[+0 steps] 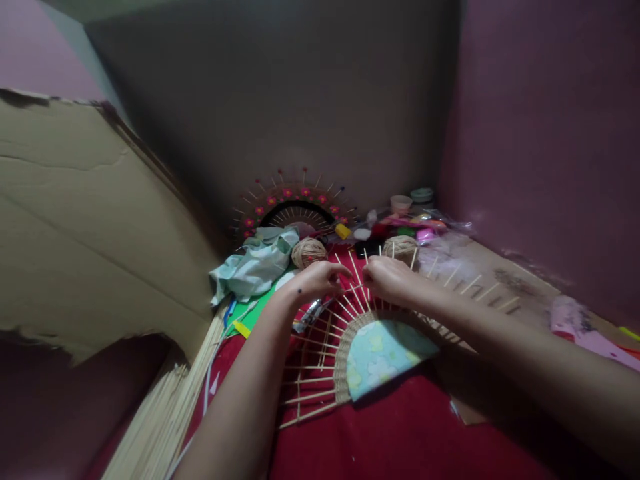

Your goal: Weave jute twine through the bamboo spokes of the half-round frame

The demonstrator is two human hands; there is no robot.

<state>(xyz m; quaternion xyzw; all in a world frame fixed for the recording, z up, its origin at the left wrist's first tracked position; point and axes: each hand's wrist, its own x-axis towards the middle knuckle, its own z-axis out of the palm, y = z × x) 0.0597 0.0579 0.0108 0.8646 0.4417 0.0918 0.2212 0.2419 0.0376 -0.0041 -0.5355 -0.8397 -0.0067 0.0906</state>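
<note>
A half-round fan frame (342, 360) lies on red cloth, with thin wooden sticks radiating from a woven tan band. Its centre is pale blue flowered fabric (387, 357). A thin strand crosses the sticks on the left, farther out than the band. Over the far-side sticks, my left hand (323, 279) has its fingers curled together; what they hold is too small to name. Close beside it, my right hand (389, 277) is closed in a pinch among the stick ends. Its fingertips are partly hidden, so what lies between them does not show.
A finished-looking fan with red flowers (287, 193) leans on the back wall. Near it are twine balls (309, 253), crumpled pale cloth (257, 263) and plastic-wrapped coloured items (425, 233). Torn cardboard (100, 220) rises at left above bundled sticks (155, 420).
</note>
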